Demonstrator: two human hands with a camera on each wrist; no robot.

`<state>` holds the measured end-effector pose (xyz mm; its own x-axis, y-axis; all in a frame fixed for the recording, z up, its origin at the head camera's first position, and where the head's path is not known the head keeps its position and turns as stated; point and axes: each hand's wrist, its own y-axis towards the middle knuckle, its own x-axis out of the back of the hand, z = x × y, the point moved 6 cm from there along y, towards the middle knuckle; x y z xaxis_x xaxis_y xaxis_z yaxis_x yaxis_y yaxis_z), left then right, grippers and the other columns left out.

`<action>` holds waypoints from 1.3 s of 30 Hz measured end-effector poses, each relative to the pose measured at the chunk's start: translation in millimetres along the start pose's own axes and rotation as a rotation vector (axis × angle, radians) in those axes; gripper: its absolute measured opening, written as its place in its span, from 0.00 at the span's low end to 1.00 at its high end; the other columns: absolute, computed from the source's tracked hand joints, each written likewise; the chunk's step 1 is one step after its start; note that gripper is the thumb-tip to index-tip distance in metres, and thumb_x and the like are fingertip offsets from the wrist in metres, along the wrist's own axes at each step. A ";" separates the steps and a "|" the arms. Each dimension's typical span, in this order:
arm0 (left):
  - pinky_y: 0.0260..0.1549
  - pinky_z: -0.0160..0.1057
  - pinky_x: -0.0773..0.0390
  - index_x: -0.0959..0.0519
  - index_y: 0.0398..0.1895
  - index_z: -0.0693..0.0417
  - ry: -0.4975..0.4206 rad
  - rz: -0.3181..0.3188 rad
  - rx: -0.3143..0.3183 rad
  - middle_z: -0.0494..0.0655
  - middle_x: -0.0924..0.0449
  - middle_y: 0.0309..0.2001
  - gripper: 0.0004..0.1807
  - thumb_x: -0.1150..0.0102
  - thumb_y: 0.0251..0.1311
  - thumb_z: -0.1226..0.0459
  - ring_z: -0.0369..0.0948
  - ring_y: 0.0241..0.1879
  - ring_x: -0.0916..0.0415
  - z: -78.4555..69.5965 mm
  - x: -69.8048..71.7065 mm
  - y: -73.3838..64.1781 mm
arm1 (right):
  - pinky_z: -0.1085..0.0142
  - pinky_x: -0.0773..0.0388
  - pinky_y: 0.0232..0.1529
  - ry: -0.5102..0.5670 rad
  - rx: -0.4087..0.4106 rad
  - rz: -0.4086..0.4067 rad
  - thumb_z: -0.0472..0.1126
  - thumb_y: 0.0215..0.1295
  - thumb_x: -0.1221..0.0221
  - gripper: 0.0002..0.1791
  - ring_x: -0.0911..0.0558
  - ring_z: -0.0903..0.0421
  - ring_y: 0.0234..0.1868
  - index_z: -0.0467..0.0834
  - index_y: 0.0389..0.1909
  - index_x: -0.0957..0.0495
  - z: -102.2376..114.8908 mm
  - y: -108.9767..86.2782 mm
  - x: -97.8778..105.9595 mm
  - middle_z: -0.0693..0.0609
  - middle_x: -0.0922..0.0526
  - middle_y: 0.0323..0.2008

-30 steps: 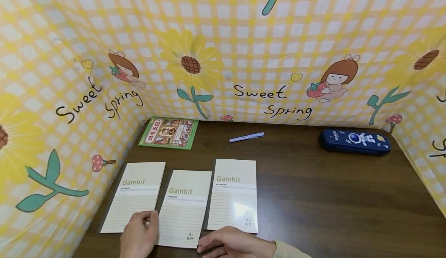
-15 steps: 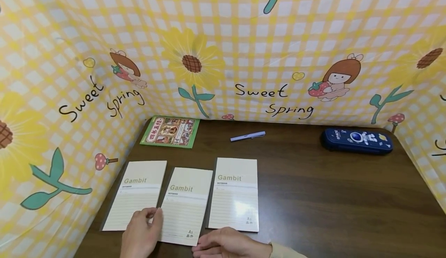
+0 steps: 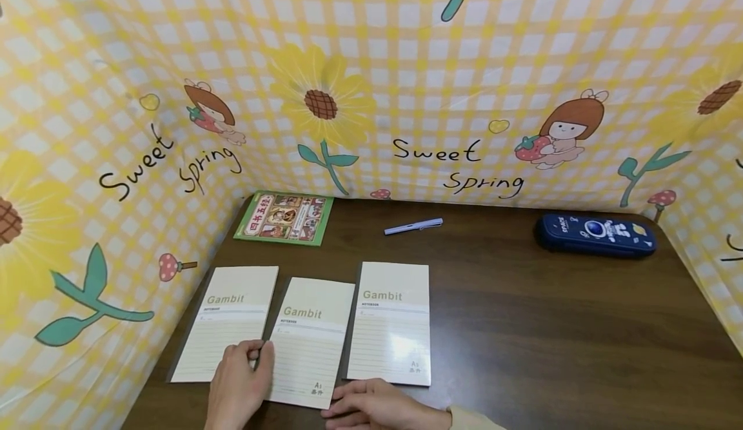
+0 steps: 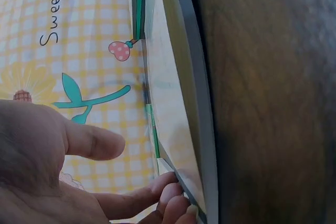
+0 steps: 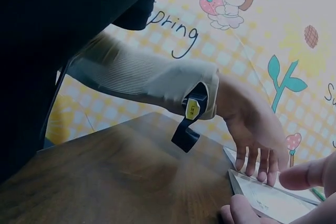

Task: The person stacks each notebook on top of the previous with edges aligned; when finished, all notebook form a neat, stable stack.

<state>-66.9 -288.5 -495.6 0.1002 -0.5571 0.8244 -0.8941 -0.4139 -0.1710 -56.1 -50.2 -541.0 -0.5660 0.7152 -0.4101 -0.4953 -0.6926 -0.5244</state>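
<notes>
Three cream Gambit notebooks lie in a row: the left notebook (image 3: 238,314), the middle notebook (image 3: 313,346), set slightly nearer, and the right notebook (image 3: 395,327). My left hand (image 3: 238,381) is at the middle notebook's left edge, overlapping the left notebook's lower corner. In the left wrist view, bent fingertips touch a notebook's dark spine (image 4: 202,93) while the thumb (image 4: 102,144) stays apart from it. At the middle notebook's lower right corner, my right hand (image 3: 383,407) has its fingertips against the edge. The right wrist view has its thumb (image 5: 304,176) raised above the cover.
A green picture-covered book (image 3: 284,218) lies at the back left. Further right are a lilac pen (image 3: 413,226) and a dark blue pencil case (image 3: 594,235). Yellow checked cloth (image 3: 429,82) walls in the brown table (image 3: 534,340).
My left hand has edged slightly forward and right along the middle notebook. My right hand has moved a little left against its lower corner. The notebooks keep nearly the same layout.
</notes>
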 end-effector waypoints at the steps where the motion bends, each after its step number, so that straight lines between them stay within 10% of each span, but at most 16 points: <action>1: 0.40 0.50 0.25 0.18 0.54 0.71 -0.007 -0.005 -0.002 0.64 0.20 0.46 0.25 0.51 0.76 0.54 0.54 0.43 0.21 0.1 0.4 0.5 | 0.65 0.14 0.54 -0.004 0.006 -0.009 0.34 0.76 0.44 0.19 0.11 0.49 0.55 0.28 0.62 0.23 0.7 0.4 -0.3 0.33 0.14 0.56; 26: 0.39 0.40 0.27 0.22 0.56 0.69 -0.022 0.088 0.034 0.58 0.16 0.45 0.23 0.50 0.76 0.56 0.45 0.41 0.20 7.5 6.8 -0.3 | 0.73 0.16 0.51 0.087 0.048 0.021 0.32 0.74 0.42 0.17 0.10 0.53 0.52 0.22 0.55 0.20 10.5 -2.2 -5.8 0.45 0.14 0.53; 39: 0.32 0.31 0.23 0.23 0.64 0.70 -0.168 0.223 0.004 0.53 0.15 0.45 0.20 0.44 0.73 0.68 0.33 0.33 0.22 24.2 19.9 4.2 | 0.69 0.13 0.44 0.120 0.219 -0.016 0.30 0.72 0.40 0.13 0.08 0.51 0.41 0.23 0.49 0.17 25.6 2.3 -3.8 0.28 0.12 0.43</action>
<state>-58.1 -318.8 -493.0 -0.0280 -0.7461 0.6652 -0.9006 -0.2700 -0.3407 -72.0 -56.8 -521.6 -0.4813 0.7233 -0.4952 -0.6420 -0.6755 -0.3627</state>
